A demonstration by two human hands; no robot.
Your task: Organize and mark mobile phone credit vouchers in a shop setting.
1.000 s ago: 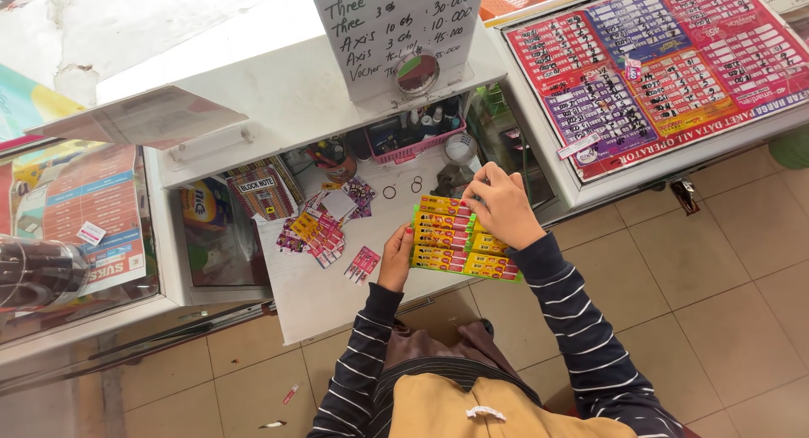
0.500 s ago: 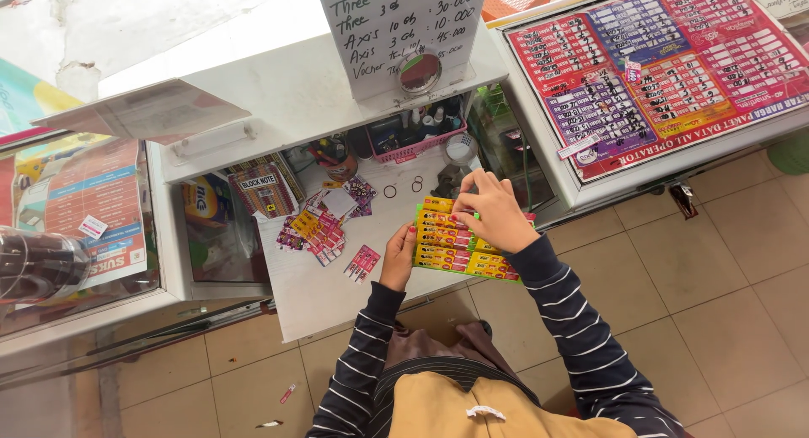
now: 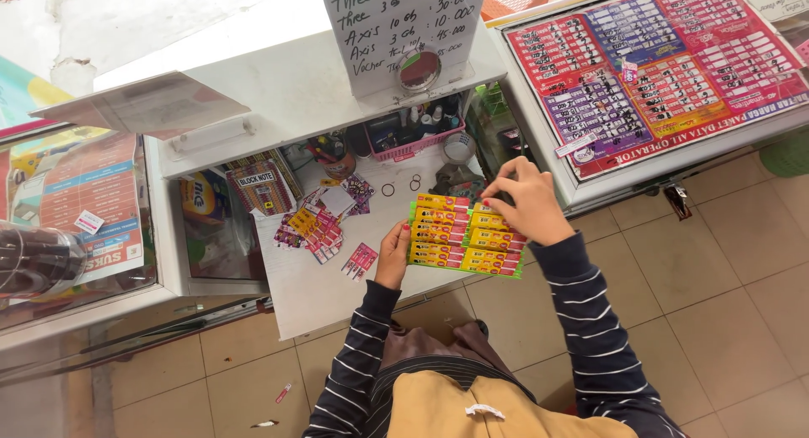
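Note:
A sheet of several yellow and red card packs with green edges (image 3: 462,236) lies spread over the front of a white pull-out shelf (image 3: 312,286). My left hand (image 3: 393,254) grips the sheet's left edge, thumb on top. My right hand (image 3: 527,200) pinches the sheet's upper right corner with its fingertips. Both arms wear dark sleeves with thin white stripes.
A loose pile of small pink and yellow cards (image 3: 320,223) lies left of the sheet. A pink basket of small bottles (image 3: 415,134), a notebook (image 3: 257,188) and two rubber rings (image 3: 401,186) sit further back. A handwritten price board (image 3: 404,25) and a glass counter with a red price poster (image 3: 666,67) stand beyond.
My right hand has shifted right, from the top middle of the sheet to its upper right corner. The sheet now lies flatter and more spread. My left hand stays on the left edge.

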